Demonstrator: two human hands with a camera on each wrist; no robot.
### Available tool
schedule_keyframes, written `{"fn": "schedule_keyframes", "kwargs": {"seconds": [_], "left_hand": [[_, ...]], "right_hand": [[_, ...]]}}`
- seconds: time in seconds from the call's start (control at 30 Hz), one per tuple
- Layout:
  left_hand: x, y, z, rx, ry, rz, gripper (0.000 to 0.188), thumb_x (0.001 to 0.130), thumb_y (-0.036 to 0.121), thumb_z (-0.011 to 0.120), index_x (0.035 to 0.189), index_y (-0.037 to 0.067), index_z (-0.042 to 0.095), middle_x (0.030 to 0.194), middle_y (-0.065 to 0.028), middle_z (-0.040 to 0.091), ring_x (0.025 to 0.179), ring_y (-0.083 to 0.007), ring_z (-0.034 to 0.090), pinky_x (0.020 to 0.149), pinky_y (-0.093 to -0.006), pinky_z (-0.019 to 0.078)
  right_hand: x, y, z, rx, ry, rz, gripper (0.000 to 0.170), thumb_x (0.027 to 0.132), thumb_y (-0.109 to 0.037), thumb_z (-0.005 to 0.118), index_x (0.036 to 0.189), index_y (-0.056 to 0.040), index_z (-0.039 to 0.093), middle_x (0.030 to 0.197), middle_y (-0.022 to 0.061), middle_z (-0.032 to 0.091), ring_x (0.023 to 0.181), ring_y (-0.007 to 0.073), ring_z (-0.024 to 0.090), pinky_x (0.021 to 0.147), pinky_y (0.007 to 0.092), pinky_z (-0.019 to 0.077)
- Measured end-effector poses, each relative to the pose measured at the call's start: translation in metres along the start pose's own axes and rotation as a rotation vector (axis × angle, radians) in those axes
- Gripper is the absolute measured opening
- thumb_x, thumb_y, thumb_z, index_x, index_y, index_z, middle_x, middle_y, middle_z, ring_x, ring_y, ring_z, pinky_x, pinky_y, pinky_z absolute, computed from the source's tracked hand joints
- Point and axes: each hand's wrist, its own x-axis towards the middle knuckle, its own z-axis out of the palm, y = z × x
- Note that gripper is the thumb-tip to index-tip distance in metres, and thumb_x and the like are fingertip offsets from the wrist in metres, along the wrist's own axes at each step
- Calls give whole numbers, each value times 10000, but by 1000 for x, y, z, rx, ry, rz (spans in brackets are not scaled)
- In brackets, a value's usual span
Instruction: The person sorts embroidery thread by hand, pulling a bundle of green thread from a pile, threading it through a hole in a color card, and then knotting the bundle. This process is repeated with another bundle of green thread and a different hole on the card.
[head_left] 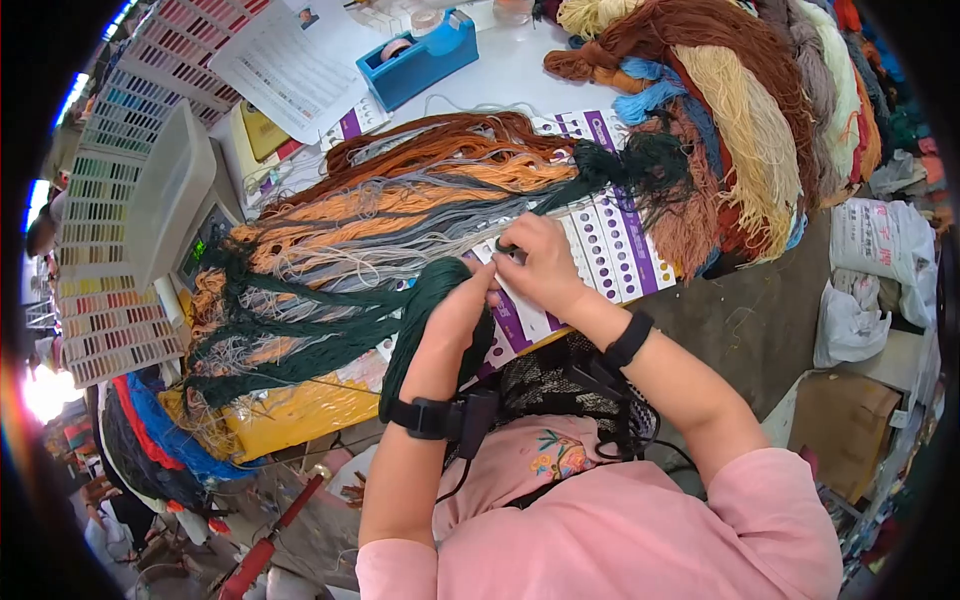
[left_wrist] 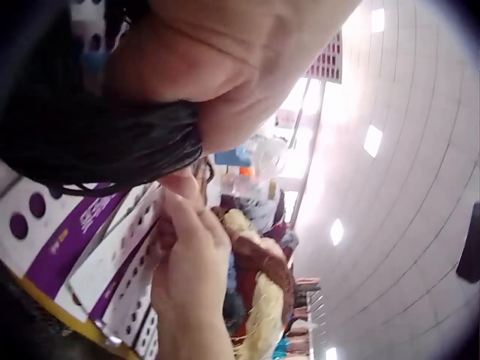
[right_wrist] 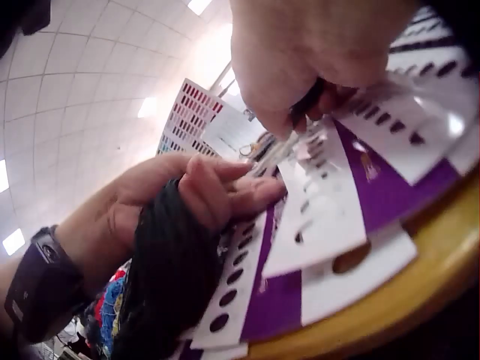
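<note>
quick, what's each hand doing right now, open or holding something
Left hand: holding the dark green yarn skein, which drapes over it.
Right hand: closed, pinching what looks like dark yarn.

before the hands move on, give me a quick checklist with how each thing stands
1. Dark green skein draped over left hand: ok.
2. Right hand gripping: ok, around a dark item.
3. What that item is: cannot tell, mostly hidden.
4. Dark green strands clear of orange yarn and grey yarn: not ok, lying across both.
5. Purple-and-white punched cards squared up: not ok, overlapping at angles.
6. Digital scale reading: cannot tell, too small.
</note>
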Motion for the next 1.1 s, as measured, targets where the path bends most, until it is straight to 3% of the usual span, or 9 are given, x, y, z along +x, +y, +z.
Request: {"fn": "schedule_keyframes", "kwargs": {"seconds": [0.1, 0.2, 0.3, 0.37, 0.7, 0.8, 0.87, 1.0, 1.1], "left_hand": [[-7, 3, -7, 86, -35, 28, 150, 780, 163, 531, 673, 60, 510, 535, -1, 471, 479, -76, 439, 451, -208, 333], [-13, 5, -19, 140, -62, -12, 133, 795, 149, 491, 697, 62, 512, 536, 3, 464, 468, -76, 425, 440, -214, 333], [-13, 4, -22, -40, 14, -131, 101, 799, 87, 467, 784, 24, 544, 649, -21, 526, 484, -69, 437, 452, -195, 350], [-15, 12, -19, -110, -73, -55, 108, 797, 83, 461, 770, 24, 548, 639, -19, 518, 493, -63, 429, 464, -189, 344], [-3, -2, -16, -146, -134, 104, 115, 781, 91, 463, 715, 15, 518, 597, -28, 493, 504, -71, 433, 479, -200, 357], [-19, 16, -23, -258, 90, -40, 86, 763, 94, 515, 785, 11, 517, 613, -36, 496, 503, -72, 440, 464, -194, 362], [-22, 11, -50, -573, 23, -46, 164, 730, 69, 571, 875, 13, 517, 625, -39, 510, 469, -78, 439, 431, -175, 348], [-19, 8, -49, -365, 71, -123, 194, 742, 91, 600, 888, 3, 509, 604, -31, 507, 448, -80, 431, 411, -185, 335], [-20, 7, -52, -510, 9, -122, 178, 755, 72, 585, 901, 1, 512, 639, -28, 515, 437, -76, 406, 416, -176, 320]], "right_hand": [[-1, 0, -7, 100, -95, 168, 146, 589, -55, 606, 709, -20, 530, 691, 88, 490, 665, 259, 475, 575, 332, 374], [-2, 2, -7, 23, -54, -61, 170, 591, -49, 611, 738, -13, 535, 696, 87, 489, 644, 255, 473, 565, 319, 380], [-14, -22, -4, -61, -268, -28, 342, 611, -158, 624, 907, -23, 518, 901, 132, 462, 788, 294, 451, 682, 358, 366], [-18, -33, -7, -93, -379, 0, 464, 624, -220, 612, 1029, -41, 474, 1042, 168, 395, 890, 336, 400, 771, 394, 323], [-3, -22, -8, 280, -306, 157, 310, 566, -135, 626, 826, 2, 530, 800, 100, 513, 642, 205, 524, 563, 285, 429], [1, -19, -9, 272, -280, 147, 294, 549, -167, 611, 778, 4, 540, 753, 127, 504, 712, 293, 522, 616, 337, 435], [1, -17, -9, 272, -275, 132, 289, 548, -165, 607, 770, 7, 541, 748, 127, 506, 707, 295, 524, 616, 340, 437], [-2, -20, -5, 242, -296, 125, 294, 551, -175, 614, 774, 4, 546, 769, 131, 504, 719, 295, 524, 625, 341, 437], [-3, -20, -8, 223, -306, 55, 297, 581, -158, 609, 821, -6, 524, 800, 136, 496, 725, 295, 519, 628, 350, 431]]}}
